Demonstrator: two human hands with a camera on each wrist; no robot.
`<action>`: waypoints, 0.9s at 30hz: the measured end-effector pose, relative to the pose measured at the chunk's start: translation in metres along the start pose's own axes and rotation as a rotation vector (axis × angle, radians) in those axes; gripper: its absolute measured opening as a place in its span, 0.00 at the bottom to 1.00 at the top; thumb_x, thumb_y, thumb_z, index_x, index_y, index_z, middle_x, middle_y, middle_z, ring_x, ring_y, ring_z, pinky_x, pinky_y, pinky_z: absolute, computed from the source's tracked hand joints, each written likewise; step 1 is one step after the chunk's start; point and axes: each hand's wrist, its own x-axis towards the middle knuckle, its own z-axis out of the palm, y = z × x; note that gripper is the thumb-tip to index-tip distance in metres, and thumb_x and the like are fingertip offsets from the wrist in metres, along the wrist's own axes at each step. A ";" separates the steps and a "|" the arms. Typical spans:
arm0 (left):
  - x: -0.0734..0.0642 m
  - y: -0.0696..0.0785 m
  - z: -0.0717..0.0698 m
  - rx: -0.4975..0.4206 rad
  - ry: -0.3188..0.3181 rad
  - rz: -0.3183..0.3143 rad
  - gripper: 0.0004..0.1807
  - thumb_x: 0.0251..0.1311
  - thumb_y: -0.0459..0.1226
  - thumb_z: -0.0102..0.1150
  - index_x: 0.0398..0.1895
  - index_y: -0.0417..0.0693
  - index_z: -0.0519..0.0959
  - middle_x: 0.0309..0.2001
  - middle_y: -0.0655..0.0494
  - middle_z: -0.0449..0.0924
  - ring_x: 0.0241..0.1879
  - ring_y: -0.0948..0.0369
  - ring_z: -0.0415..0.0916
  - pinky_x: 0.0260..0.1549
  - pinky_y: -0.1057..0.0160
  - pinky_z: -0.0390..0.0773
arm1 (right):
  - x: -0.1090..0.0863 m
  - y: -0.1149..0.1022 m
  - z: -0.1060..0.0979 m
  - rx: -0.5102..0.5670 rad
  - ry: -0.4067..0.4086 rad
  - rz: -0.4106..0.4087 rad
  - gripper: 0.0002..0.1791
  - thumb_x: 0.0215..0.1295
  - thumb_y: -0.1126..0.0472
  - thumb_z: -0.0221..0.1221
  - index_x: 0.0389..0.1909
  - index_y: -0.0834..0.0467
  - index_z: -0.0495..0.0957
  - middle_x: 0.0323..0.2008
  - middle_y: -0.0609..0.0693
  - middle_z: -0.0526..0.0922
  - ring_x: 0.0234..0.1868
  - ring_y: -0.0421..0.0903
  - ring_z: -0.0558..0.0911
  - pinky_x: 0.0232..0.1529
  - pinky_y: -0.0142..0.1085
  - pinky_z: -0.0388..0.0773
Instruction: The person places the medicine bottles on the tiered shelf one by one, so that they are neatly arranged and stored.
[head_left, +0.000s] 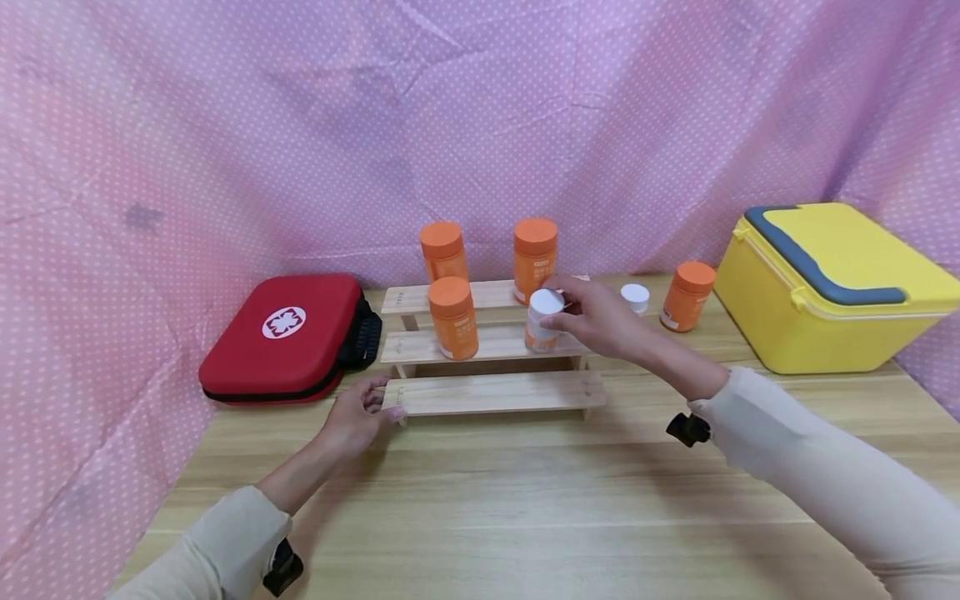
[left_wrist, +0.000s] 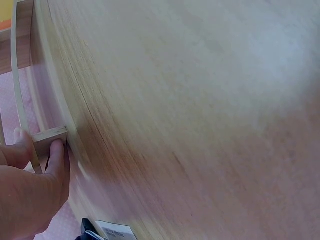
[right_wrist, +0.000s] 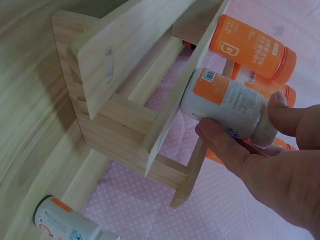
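A three-tier wooden step rack (head_left: 491, 393) stands on the table. My left hand (head_left: 358, 421) grips the left end of its lowest step; in the left wrist view, thumb and fingers (left_wrist: 57, 157) hold the wood there. On the middle step, my right hand (head_left: 600, 317) pinches a white bottle (right_wrist: 225, 107) with an orange-and-white label near its cap. The bottle is upright, its base at the board. Left of it on that step stands an orange bottle (head_left: 453, 321). Two more orange bottles, one left (head_left: 442, 250) and one right (head_left: 535, 262), stand on the top step.
Right of the rack, a second white bottle (head_left: 634, 297), partly hidden by my right hand, and an orange bottle (head_left: 687, 296) stand on the table. A yellow box (head_left: 810, 317) with a grey handle is at the right. A red first-aid case (head_left: 281, 342) lies left. Pink dotted cloth (head_left: 480, 125) hangs behind.
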 end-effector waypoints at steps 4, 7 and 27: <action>-0.001 0.001 -0.001 0.003 0.000 0.004 0.31 0.60 0.31 0.63 0.65 0.33 0.64 0.54 0.39 0.77 0.51 0.52 0.74 0.51 0.57 0.75 | 0.002 0.000 0.000 -0.045 -0.008 0.020 0.17 0.61 0.63 0.65 0.50 0.60 0.76 0.45 0.55 0.82 0.48 0.53 0.82 0.48 0.46 0.78; -0.001 0.001 -0.001 0.000 0.004 0.012 0.31 0.60 0.31 0.63 0.65 0.32 0.64 0.53 0.38 0.77 0.50 0.53 0.74 0.49 0.60 0.75 | 0.004 -0.001 -0.001 -0.063 -0.017 0.046 0.16 0.61 0.61 0.65 0.49 0.59 0.76 0.43 0.54 0.82 0.46 0.52 0.81 0.46 0.45 0.78; -0.002 -0.002 0.000 -0.015 0.017 0.050 0.31 0.59 0.29 0.63 0.64 0.29 0.64 0.51 0.36 0.78 0.48 0.52 0.76 0.41 0.68 0.75 | -0.002 0.002 -0.016 0.017 -0.068 0.149 0.30 0.62 0.54 0.65 0.60 0.65 0.68 0.51 0.61 0.79 0.52 0.56 0.80 0.51 0.48 0.76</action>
